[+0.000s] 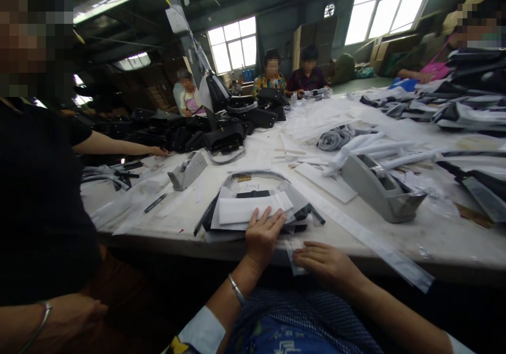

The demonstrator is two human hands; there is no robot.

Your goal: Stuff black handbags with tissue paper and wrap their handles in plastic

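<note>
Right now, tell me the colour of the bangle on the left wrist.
Silver: a thin metal bangle just behind the left hand. The head view shows it best.

Left hand (263, 235): laid on the folded sheet (247, 210), near the table (446, 238) edge.
Right hand (326, 262): set just right of it, on a plastic slip (294, 249).
Tape dispenser (379, 188): placed behind, to the right.
Second dispenser (187, 170): placed behind, to the left.
Pen (155, 203): laid well left.
Bags (225, 135): piled far behind.
</note>
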